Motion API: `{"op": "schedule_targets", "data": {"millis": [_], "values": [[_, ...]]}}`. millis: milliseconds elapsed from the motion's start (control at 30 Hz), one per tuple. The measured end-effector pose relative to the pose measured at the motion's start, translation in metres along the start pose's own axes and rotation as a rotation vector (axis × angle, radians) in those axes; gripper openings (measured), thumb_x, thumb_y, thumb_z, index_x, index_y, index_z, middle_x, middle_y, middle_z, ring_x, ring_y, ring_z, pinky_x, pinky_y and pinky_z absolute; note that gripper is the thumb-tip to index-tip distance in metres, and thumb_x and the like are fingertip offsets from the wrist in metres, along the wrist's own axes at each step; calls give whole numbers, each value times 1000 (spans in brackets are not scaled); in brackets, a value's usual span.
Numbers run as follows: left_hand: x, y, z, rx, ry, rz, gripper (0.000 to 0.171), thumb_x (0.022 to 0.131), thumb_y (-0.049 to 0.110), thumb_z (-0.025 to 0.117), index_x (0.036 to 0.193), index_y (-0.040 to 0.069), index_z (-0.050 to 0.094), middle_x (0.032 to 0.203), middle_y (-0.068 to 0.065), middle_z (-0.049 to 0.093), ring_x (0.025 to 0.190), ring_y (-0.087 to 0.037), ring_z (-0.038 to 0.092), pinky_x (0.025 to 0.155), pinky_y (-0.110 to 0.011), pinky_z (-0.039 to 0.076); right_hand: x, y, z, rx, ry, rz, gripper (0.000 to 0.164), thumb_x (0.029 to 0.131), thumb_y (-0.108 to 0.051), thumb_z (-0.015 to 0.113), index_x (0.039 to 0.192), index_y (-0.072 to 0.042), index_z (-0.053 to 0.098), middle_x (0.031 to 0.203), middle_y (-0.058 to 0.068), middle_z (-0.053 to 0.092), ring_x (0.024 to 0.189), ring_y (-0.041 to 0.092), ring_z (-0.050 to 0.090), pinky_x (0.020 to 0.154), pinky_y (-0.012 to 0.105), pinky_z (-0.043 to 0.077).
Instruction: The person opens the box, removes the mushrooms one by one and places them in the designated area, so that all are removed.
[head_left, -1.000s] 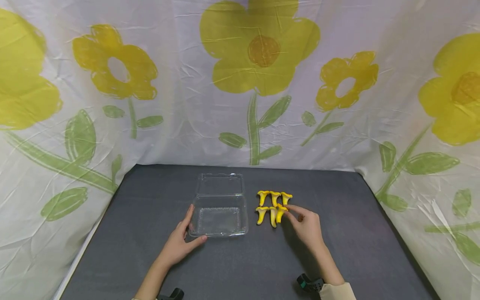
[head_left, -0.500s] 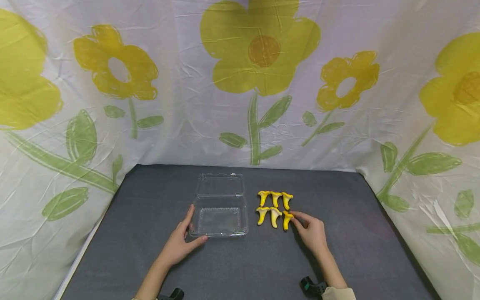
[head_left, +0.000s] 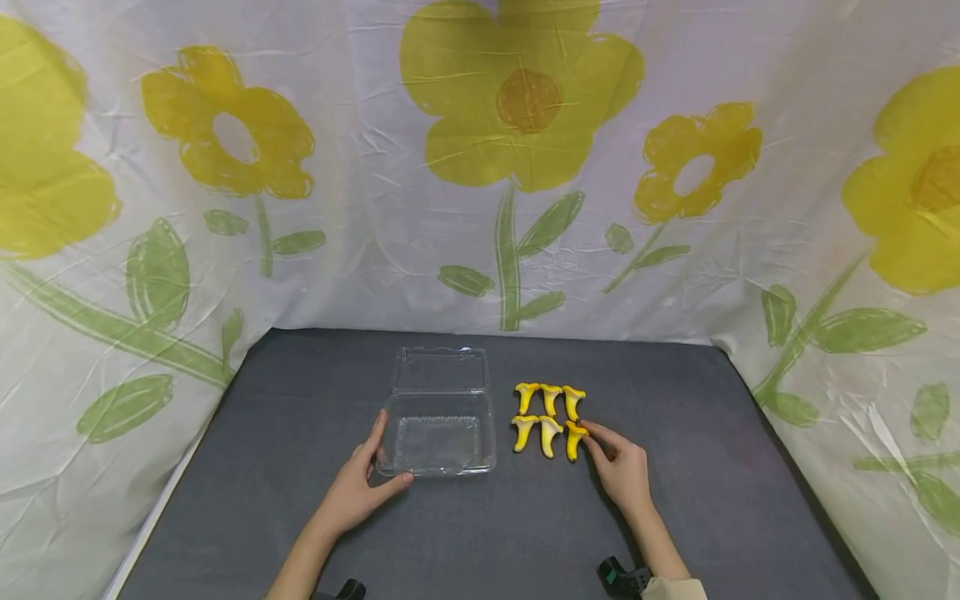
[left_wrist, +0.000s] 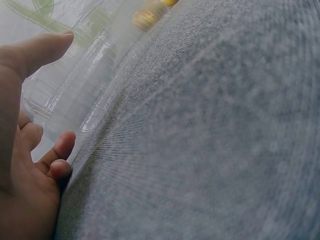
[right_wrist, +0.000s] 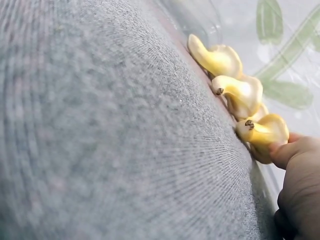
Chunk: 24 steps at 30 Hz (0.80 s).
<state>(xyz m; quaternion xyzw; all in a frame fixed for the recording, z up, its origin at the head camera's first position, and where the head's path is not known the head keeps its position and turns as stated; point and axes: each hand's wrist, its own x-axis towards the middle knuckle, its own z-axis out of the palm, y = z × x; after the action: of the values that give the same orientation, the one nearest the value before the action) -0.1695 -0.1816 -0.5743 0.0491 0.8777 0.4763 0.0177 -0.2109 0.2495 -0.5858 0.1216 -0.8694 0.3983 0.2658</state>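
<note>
Yellow chanterelle mushrooms lie in two rows; the back row (head_left: 551,398) has three. My right hand (head_left: 625,479) pinches the cap of the front row's right-hand mushroom (head_left: 574,443) between thumb and fingers; the right wrist view shows the thumb (right_wrist: 285,152) against that cap. Beside it are the front row's middle mushroom (head_left: 550,435) and left one (head_left: 524,433). A clear plastic clamshell box (head_left: 492,433) stands to their left, lid raised toward the back. At its near left corner, my left hand (head_left: 351,497) rests with thumb and fingers spread along the edges.
A dark grey cloth (head_left: 480,542) covers the table. Behind and at both sides hangs a white curtain (head_left: 360,275) with yellow flowers. The box's lid (head_left: 442,367) extends toward the back. Black wrist devices are worn on both arms, the right one (head_left: 622,577) more visible.
My right hand has shifted slightly right and nearer, bringing the pinched mushroom away from the middle one and the back row. It then stays nearly still. My left hand keeps its place at the box.
</note>
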Motion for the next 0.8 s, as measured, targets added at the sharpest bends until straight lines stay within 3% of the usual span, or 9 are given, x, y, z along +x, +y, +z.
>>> {"op": "schedule_targets", "data": {"millis": [300,500,633,733,800], "values": [[-1,-2,0,0,1,-7,112,88,40,87,173,28,15,100,-1,41,80,-16,36,71,-30,34,-2,0,-3,-1,-15,44,29,91,-2,82,120,-8,81,104,10,80,45,-15,18,39,18,24],[-1,-1,-1,-5,-6,-11,112,88,41,87,173,26,15,101,-2,42,78,-15,36,70,-30,34,-3,0,-5,44,-25,60,33,91,6,79,122,-7,81,106,12,80,43,-14,20,38,18,25],[1,0,-1,-20,-7,-5,110,89,40,87,173,24,17,101,-3,43,76,-13,34,68,-28,33,-2,-1,-8,100,-28,94,35,92,9,75,123,-7,80,79,8,73,41,-13,20,37,17,24],[2,1,-1,-31,-10,4,109,89,39,87,172,23,17,104,-3,45,76,-11,34,68,-28,33,-1,-3,-11,137,-18,129,32,94,6,75,123,-6,80,54,0,53,39,-12,20,37,18,23],[2,0,-1,-41,-9,21,109,90,37,86,172,21,17,112,-6,51,76,-10,34,68,-27,33,0,-4,-13,163,-7,147,30,95,3,76,123,-4,79,48,-5,46,39,-11,21,37,19,23]]}}
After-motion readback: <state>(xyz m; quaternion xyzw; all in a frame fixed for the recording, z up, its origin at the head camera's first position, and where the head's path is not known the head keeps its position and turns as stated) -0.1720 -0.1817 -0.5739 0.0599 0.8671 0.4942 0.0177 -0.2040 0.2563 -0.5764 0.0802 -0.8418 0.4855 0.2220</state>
